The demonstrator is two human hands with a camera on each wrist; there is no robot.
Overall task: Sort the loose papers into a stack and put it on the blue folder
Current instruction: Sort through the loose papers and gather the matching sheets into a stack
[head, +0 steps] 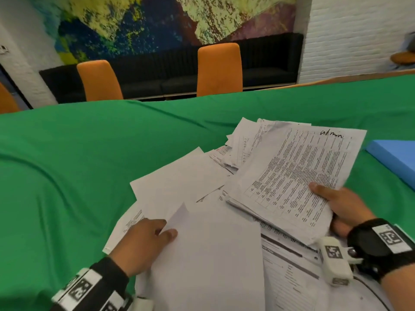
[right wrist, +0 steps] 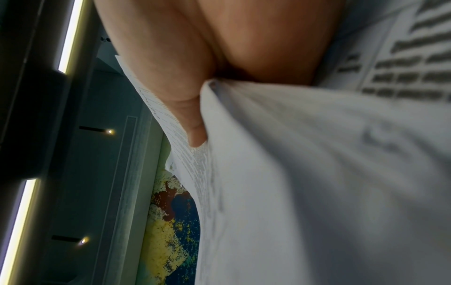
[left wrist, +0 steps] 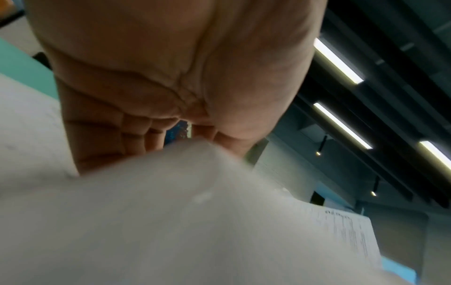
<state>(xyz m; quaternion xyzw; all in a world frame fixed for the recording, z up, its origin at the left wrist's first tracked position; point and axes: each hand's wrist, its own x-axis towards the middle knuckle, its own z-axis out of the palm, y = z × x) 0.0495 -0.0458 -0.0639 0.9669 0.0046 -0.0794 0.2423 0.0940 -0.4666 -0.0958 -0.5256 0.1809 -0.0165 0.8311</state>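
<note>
Gathering is partly done: the right hand point(head: 341, 208) clamps a gathered bundle of printed sheets point(head: 298, 176), thumb on top and fingers beneath, raised slightly over the loose papers point(head: 179, 176) spread on the green table point(head: 67, 164). The left hand point(head: 143, 243) pinches the near-left corner of a blank sheet point(head: 213, 254), thumb over its edge. Squaring and transfer remain; the blue folder point(head: 397, 158) lies bare at far right.

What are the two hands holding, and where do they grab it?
The right hand holds a bundle of printed papers by its near edge. The left hand pinches a blank sheet at its left edge.
</note>
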